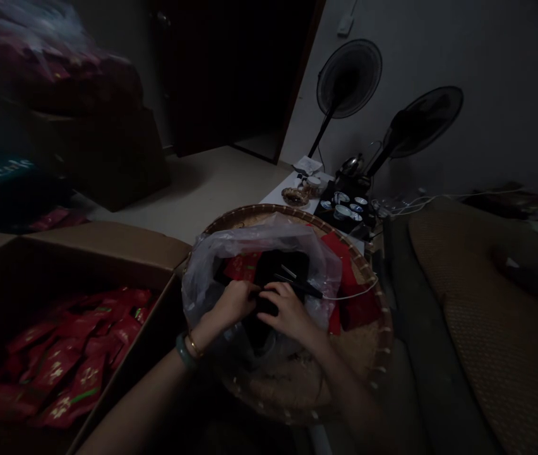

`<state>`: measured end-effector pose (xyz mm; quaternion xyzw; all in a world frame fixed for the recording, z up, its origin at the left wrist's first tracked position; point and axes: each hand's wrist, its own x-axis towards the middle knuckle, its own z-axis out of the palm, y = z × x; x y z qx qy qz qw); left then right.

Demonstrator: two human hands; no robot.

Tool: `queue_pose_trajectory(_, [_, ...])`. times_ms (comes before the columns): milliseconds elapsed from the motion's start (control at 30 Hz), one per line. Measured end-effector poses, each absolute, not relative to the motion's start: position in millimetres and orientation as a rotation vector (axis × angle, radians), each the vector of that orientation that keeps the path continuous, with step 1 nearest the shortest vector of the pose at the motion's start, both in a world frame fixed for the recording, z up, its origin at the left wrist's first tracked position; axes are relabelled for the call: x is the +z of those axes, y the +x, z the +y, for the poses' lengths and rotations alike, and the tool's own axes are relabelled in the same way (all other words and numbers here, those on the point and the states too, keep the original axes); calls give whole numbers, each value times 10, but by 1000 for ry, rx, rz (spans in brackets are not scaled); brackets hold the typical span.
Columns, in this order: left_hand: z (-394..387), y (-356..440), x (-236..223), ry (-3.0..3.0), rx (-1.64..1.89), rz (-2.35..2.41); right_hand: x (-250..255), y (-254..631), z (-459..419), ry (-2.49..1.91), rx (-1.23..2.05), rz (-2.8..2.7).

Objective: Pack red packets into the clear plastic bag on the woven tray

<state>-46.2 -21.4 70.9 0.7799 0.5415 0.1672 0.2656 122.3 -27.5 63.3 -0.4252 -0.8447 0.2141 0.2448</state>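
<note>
My left hand (238, 302) has its fingers pinched together, wearing a gold bracelet (196, 345) and a green bangle (185, 352) at the wrist. My right hand (290, 311) meets it at the fingertips, fingers bent and thumb held lower. What lies between them is too dark to make out. Both are over the mouth of a clear plastic bag (196, 278) with dark contents, resting on a round woven tray (358, 354). A red packet (243, 265) shows inside the bag. Close to my right fingers lies a thin dark tool (304, 285) with a white cord.
Left of the tray stands an open cardboard box (155, 243) holding several red packets (60, 363). Red sheets (349, 297) lie on the tray's right side. Beyond are small cups (342, 212), a kettle (352, 165) and two fans (349, 79). A woven mat (496, 316) lies at right.
</note>
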Motion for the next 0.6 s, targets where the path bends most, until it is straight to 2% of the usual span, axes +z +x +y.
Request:
queue_pose_trajectory(100, [-190,-485,700,1948,575,1436,543,1237,-229,-1221,589,-2342])
queue_pose_trajectory(233, [-149,-553,585,1602,814,1224,481,1285,-124,-1252,743,-2107])
queue_pose_trajectory(367, [-143,-564,382,1276,654,863,514,1340,-63,-1318,898,-1968])
queue_pose_trajectory(600, [-171,-488,280,1088,571,881,540,1393,-55,-1343,1101,-1847])
